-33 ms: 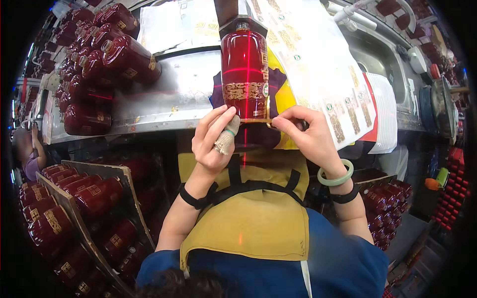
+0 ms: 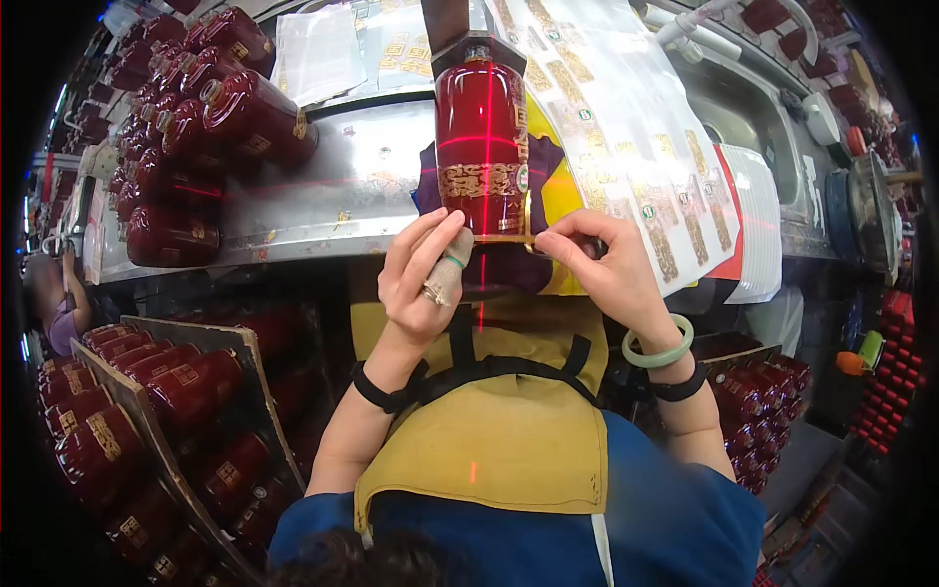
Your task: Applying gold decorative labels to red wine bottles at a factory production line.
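A dark red glass bottle [image 2: 479, 112] with gold decoration lies on its side on a purple cloth [image 2: 427, 184], base toward me, red laser lines crossing it. A thin gold strip [image 2: 504, 238] runs along its base edge. My right hand [image 2: 611, 256] pinches the strip's right end between thumb and bent fingers. At the strip's left end is my left hand [image 2: 421, 266], fingers bent and closed against the bottle's base. One of its digits wears a grey cloth finger cover [image 2: 447, 274] tied with a green band. The left end of the strip is partly hidden there.
Clear sheets of gold decals [image 2: 665, 196] lie to the right, over yellow material [image 2: 561, 201]. Red bottles [image 2: 259, 115] crowd the metal table [image 2: 342, 196] at left. A dark stop [image 2: 455, 24] stands at the bottle's neck. Boarded racks [image 2: 186, 382] hold more bottles below.
Both hands, the strip and the bottle keep practically the same place. The decal sheets look less bright now.
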Motion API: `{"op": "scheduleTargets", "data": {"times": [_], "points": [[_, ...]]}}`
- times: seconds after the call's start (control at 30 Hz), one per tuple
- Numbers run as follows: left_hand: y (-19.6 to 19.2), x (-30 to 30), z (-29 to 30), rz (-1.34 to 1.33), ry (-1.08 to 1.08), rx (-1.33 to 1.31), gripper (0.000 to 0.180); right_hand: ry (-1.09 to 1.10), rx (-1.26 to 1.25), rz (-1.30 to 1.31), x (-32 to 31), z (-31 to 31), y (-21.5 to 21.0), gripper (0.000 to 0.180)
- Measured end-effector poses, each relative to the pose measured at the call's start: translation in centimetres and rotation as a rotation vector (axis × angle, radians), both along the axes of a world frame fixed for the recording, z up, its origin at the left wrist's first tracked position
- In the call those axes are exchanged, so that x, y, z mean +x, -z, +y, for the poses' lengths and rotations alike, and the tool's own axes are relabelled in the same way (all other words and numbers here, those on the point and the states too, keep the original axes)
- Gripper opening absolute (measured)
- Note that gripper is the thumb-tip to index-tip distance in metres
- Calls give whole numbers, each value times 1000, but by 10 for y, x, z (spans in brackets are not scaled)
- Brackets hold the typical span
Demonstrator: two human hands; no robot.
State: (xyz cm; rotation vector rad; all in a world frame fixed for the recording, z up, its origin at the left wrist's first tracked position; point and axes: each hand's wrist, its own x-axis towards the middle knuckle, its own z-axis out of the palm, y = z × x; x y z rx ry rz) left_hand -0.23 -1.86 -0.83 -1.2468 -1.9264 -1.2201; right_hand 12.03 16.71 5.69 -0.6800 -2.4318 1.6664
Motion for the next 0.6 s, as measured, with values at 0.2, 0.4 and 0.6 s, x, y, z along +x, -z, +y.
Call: {"op": "scheduleTargets", "data": {"times": [0.2,0.4,0.6], "points": [[-2,11,9,-52,-14,20,32,7,7,3,-1,-1,1,20],[-12,1,14,58,24,-7,16,18,14,7,-2,0,5,20],[8,-1,0,-32,-10,37,22,0,38,30,-1,3,2,21]]}}
